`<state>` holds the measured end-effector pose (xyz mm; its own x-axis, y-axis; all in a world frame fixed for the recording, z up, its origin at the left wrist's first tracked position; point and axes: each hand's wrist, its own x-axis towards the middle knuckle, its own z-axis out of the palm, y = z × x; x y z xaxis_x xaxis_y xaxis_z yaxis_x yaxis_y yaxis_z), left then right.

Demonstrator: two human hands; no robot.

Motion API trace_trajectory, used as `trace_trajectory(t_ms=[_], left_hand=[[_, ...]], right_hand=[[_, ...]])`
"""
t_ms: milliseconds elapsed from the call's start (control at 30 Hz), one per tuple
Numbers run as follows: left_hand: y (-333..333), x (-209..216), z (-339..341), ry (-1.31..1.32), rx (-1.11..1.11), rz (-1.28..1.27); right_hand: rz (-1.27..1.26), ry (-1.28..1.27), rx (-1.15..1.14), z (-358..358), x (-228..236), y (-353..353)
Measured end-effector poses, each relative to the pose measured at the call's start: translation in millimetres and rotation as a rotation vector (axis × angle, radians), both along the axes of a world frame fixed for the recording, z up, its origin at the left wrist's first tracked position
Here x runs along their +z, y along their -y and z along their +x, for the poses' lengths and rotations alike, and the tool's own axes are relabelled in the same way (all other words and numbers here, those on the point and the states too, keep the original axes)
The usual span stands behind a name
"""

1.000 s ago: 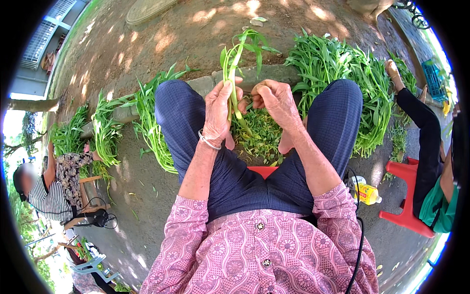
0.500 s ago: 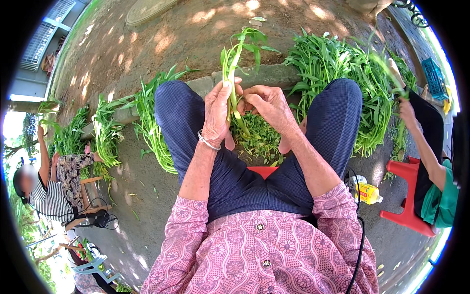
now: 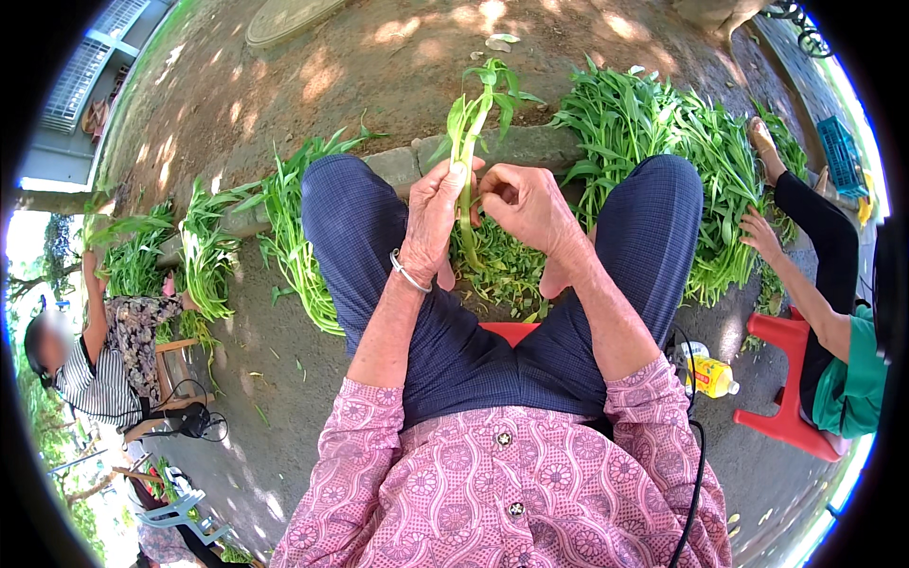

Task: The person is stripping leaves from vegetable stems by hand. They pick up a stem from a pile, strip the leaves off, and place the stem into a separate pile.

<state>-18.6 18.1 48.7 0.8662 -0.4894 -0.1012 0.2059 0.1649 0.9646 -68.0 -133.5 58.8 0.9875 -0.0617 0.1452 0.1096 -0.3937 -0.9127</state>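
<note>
Well, the green stalks (image 3: 476, 123) sit grasped in our left hand (image 3: 433, 213), between our knees (image 3: 348, 185); our right hand (image 3: 535, 210) curls beside them, holding what we can't tell; probably we're picking them over, which calls for keeping them steady above the leaf scraps (image 3: 511, 263)

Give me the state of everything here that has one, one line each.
Left hand: closed around the green stalks
Green stalks: held, leafy ends up
Right hand: fingers curled, beside the stalks; any grip hidden
Bracelet: worn on left wrist
Leaf scraps: loose, on the ground
Large greens pile: heaped at right
Yellow bottle: contents unclear
</note>
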Motion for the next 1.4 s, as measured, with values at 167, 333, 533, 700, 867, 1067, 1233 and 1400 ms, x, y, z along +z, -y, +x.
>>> trace_trajectory(t_ms=[167, 333, 533, 700, 867, 1067, 1233, 1400], left_hand=[[2, 0, 2, -0.039, 0.017, 0.003], [2, -1, 3, -0.047, 0.007, -0.028], [0, 1, 3, -0.072, 0.0, -0.07], [1, -1, 4, -0.085, 0.003, -0.112], [2, -5, 4, 0.022, 0.044, -0.062], [-2, -4, 5, -0.079, 0.049, -0.147], [-2, -5, 5, -0.099, 0.051, -0.15], [0, -1, 4, -0.142, 0.063, -0.172]], right_hand=[[-0.196, 0.134, 0.023, -3, -4, 1], [-0.174, 0.126, -0.019, -2, -9, -4], [0.012, 0.018, -0.074, 0, -8, -9], [0.274, -0.086, -0.116, 2, -22, -10], [0.569, -0.21, -0.134, 3, -23, -14], [0.604, -0.168, -0.132, 4, -13, -4], [0.394, -0.082, -0.152, 4, -20, -8], [0.191, 0.178, -0.136, 4, -25, -16]])
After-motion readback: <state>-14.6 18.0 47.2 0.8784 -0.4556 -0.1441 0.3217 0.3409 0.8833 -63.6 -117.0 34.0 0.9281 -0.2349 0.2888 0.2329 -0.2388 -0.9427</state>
